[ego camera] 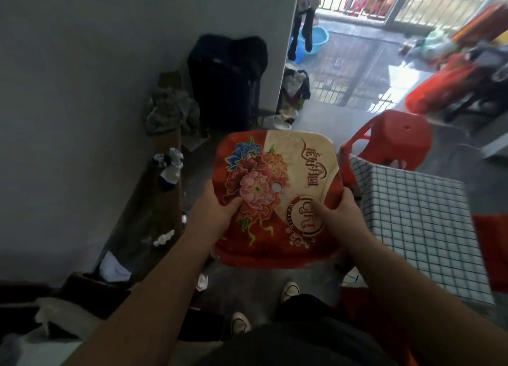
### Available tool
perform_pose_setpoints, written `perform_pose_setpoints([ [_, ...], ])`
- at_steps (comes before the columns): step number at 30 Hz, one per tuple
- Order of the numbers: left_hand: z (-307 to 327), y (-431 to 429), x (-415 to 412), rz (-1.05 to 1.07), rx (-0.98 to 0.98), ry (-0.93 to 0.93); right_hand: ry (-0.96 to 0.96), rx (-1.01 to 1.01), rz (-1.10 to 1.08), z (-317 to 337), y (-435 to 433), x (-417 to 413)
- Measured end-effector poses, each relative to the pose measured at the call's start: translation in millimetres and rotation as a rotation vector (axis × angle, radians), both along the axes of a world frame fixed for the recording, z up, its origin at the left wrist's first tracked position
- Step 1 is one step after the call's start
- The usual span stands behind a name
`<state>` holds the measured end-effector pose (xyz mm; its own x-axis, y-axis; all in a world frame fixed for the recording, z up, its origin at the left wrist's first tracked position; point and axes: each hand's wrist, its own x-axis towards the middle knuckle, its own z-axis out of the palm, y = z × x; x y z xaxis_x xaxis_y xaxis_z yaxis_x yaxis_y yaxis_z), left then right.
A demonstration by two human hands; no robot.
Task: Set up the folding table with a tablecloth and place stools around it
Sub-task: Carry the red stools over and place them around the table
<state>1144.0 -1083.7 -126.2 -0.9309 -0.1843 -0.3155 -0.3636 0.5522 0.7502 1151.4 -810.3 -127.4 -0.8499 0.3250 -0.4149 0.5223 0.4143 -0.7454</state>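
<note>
Checked white-and-blue tablecloth [412, 217] already covers the folding table; one plain red plastic stool [395, 140] stands beside it, while left hand [217, 203] and right hand [338, 209] grip a flower-printed red stool [275, 189], not yet placed.

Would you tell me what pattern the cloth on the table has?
A white cloth with a thin dark grid check, seen in the head view.

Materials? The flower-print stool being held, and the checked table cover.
Flower-print stool: likely moulded plastic with a glossy printed seat, rounded red rim. Checked table cover: looks like thin cloth or vinyl, draping over the edge; which one is unclear.
</note>
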Motion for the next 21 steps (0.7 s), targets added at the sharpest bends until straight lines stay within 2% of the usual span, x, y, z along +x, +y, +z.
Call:
perform_pose_setpoints([
  [8,14.0,66.3,-78.9,-0.102,-0.009,0.036,0.051,-0.034,-0.109,0.2,65.4,-49.4],
  [21,14.3,230.2,-290.0,-0.261,-0.074,-0.009,0.106,-0.078,-0.290,-19.9,201.4,-205.0],
])
